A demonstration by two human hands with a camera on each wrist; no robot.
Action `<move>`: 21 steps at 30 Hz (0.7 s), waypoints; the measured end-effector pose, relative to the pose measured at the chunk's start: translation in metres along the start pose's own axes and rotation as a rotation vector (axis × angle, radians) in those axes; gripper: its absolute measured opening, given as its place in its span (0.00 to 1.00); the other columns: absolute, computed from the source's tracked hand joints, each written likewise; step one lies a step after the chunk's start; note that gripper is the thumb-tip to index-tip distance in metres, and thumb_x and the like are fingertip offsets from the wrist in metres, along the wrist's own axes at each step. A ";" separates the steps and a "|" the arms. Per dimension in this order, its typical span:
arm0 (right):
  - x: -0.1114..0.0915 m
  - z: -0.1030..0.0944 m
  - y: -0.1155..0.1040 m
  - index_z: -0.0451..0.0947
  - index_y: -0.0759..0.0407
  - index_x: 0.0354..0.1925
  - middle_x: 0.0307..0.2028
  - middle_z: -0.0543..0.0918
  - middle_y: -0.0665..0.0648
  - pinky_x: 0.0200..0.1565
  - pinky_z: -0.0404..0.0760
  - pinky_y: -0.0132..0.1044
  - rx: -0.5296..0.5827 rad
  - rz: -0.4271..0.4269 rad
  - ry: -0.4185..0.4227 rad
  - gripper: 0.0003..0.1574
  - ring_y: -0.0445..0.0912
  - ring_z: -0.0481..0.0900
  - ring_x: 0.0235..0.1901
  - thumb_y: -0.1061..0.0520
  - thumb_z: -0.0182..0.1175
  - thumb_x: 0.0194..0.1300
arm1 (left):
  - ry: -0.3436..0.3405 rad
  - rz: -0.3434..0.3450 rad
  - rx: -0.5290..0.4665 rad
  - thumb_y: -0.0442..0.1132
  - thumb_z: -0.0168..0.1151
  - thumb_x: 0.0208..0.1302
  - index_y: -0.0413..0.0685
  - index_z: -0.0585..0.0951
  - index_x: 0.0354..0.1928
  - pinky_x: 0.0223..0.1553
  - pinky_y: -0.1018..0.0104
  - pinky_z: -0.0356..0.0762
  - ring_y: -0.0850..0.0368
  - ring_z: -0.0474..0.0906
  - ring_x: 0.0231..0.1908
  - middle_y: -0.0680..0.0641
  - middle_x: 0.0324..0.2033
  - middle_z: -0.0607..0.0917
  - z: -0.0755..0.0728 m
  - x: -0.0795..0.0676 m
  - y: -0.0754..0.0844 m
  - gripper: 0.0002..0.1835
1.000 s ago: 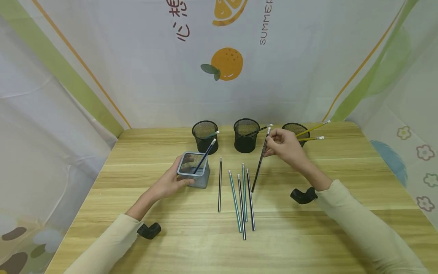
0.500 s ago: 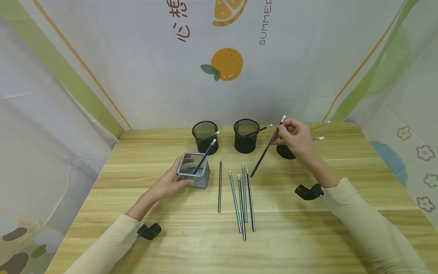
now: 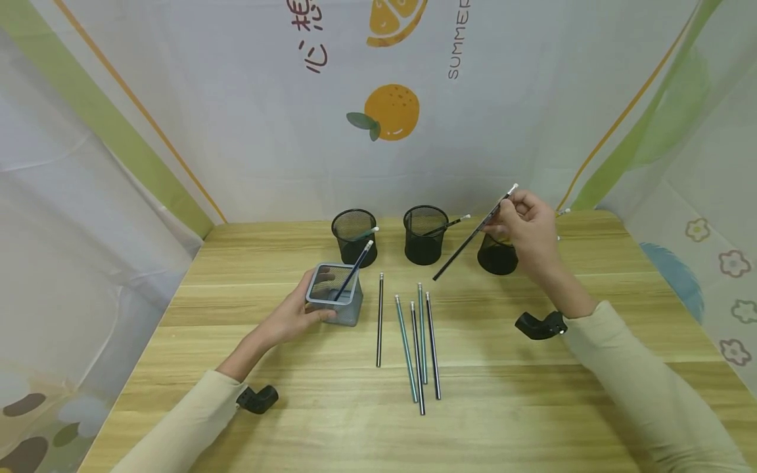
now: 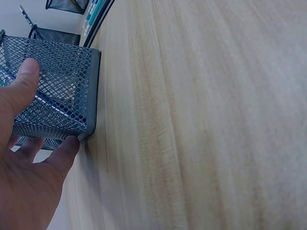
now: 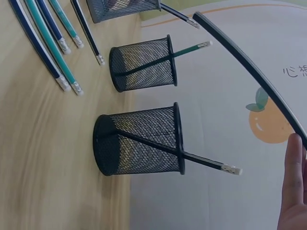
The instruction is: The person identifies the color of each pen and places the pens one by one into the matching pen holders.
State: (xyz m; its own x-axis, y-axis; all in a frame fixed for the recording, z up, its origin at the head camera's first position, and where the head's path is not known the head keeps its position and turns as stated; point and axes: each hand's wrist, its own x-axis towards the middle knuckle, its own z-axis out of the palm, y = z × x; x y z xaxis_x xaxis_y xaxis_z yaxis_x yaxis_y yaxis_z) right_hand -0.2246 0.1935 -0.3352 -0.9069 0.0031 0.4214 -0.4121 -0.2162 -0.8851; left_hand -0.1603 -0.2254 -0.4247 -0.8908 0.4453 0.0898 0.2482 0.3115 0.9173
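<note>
My left hand (image 3: 290, 316) grips a square grey mesh pen holder (image 3: 350, 312) standing on the table, thumb on one side and fingers on the other. A dark blue pencil (image 3: 357, 266) leans inside it, seen through the mesh in the left wrist view. Up at the right, my right hand (image 3: 528, 230) pinches a black pencil (image 3: 467, 242) near its white eraser end. That pencil slants in the air, its lower tip pointing down left; in the right wrist view it crosses the upper right. Behind the right hand is a round black mesh holder (image 3: 497, 259), partly hidden, with yellow pencils in it.
Two more round black mesh holders stand at the back: the left one (image 3: 357, 253) has a green pencil, the middle one (image 3: 423, 249) a black pencil. Several green and dark pencils (image 3: 408, 355) lie mid-table. A printed curtain (image 3: 266, 151) hangs behind.
My right hand has moved right and up with the black pencil, lifting its lower tip off the table area and tilting it flatter. The left hand and square holder have stayed in place.
</note>
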 end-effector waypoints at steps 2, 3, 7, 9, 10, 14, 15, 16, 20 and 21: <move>0.002 0.000 -0.002 0.71 0.72 0.35 0.27 0.81 0.61 0.36 0.89 0.41 0.018 -0.021 0.030 0.10 0.49 0.83 0.27 0.66 0.54 0.75 | 0.001 -0.001 0.005 0.22 0.66 0.64 0.39 0.51 0.76 0.64 0.39 0.67 0.33 0.68 0.65 0.29 0.70 0.62 0.000 0.000 0.000 0.45; 0.003 0.000 -0.003 0.71 0.72 0.35 0.27 0.82 0.61 0.36 0.88 0.40 0.027 -0.035 0.046 0.09 0.49 0.83 0.27 0.66 0.53 0.75 | 0.002 -0.002 0.009 0.22 0.66 0.64 0.39 0.51 0.76 0.64 0.39 0.67 0.33 0.68 0.65 0.29 0.70 0.62 0.000 -0.001 0.000 0.45; 0.008 0.000 -0.007 0.72 0.69 0.35 0.27 0.82 0.61 0.35 0.88 0.39 0.078 -0.088 0.097 0.08 0.49 0.84 0.27 0.68 0.53 0.75 | 0.006 0.004 0.017 0.22 0.66 0.64 0.39 0.52 0.76 0.64 0.39 0.68 0.33 0.68 0.64 0.29 0.70 0.62 0.000 -0.002 0.000 0.45; 0.011 0.001 -0.009 0.72 0.68 0.33 0.27 0.82 0.62 0.34 0.88 0.39 0.103 -0.118 0.113 0.08 0.49 0.84 0.26 0.68 0.53 0.74 | 0.007 0.004 0.022 0.22 0.66 0.64 0.39 0.52 0.76 0.63 0.39 0.68 0.33 0.68 0.64 0.29 0.70 0.62 0.000 -0.002 -0.001 0.45; 0.012 0.001 -0.010 0.71 0.68 0.33 0.27 0.82 0.62 0.34 0.88 0.39 0.111 -0.136 0.117 0.08 0.49 0.83 0.25 0.69 0.53 0.73 | 0.006 0.003 0.023 0.22 0.66 0.64 0.39 0.51 0.77 0.63 0.39 0.69 0.33 0.68 0.64 0.29 0.70 0.62 0.000 -0.002 -0.001 0.45; 0.016 0.003 -0.011 0.72 0.69 0.33 0.27 0.80 0.64 0.34 0.89 0.41 0.097 -0.233 0.125 0.07 0.50 0.83 0.25 0.70 0.54 0.71 | 0.003 0.004 0.023 0.22 0.66 0.64 0.39 0.51 0.77 0.63 0.39 0.69 0.33 0.68 0.64 0.28 0.70 0.62 0.000 -0.003 0.000 0.45; 0.017 0.004 -0.011 0.72 0.69 0.33 0.27 0.79 0.65 0.34 0.89 0.41 0.088 -0.259 0.129 0.06 0.51 0.83 0.25 0.71 0.54 0.70 | 0.001 0.007 0.020 0.22 0.66 0.64 0.39 0.51 0.77 0.63 0.39 0.68 0.33 0.68 0.64 0.28 0.70 0.62 0.000 -0.002 0.000 0.45; 0.019 0.004 -0.011 0.73 0.69 0.33 0.26 0.78 0.65 0.33 0.89 0.41 0.067 -0.289 0.134 0.06 0.51 0.83 0.26 0.71 0.54 0.69 | 0.000 0.012 0.019 0.22 0.66 0.64 0.38 0.51 0.77 0.63 0.38 0.68 0.32 0.68 0.64 0.28 0.70 0.62 0.000 -0.002 0.000 0.45; 0.022 0.007 -0.009 0.74 0.68 0.34 0.27 0.76 0.65 0.33 0.88 0.40 -0.050 -0.397 0.142 0.05 0.50 0.84 0.26 0.71 0.53 0.69 | -0.003 0.018 0.013 0.21 0.65 0.64 0.38 0.51 0.76 0.63 0.37 0.66 0.31 0.67 0.65 0.27 0.70 0.61 0.000 -0.002 0.001 0.45; 0.022 0.008 -0.008 0.74 0.68 0.35 0.28 0.76 0.65 0.33 0.88 0.40 -0.073 -0.415 0.141 0.05 0.50 0.84 0.26 0.71 0.53 0.69 | -0.003 0.016 0.011 0.21 0.65 0.64 0.38 0.51 0.76 0.64 0.37 0.66 0.31 0.67 0.65 0.27 0.70 0.61 0.000 -0.002 0.001 0.45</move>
State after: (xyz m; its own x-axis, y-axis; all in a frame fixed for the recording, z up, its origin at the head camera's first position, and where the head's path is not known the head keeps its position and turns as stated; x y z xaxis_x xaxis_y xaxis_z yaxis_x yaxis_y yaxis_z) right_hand -0.2408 0.1877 -0.3170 -0.6644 0.2096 0.7174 -0.7444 -0.0995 -0.6603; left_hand -0.1584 -0.2258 -0.4244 -0.8856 0.4528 0.1032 0.2664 0.3132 0.9116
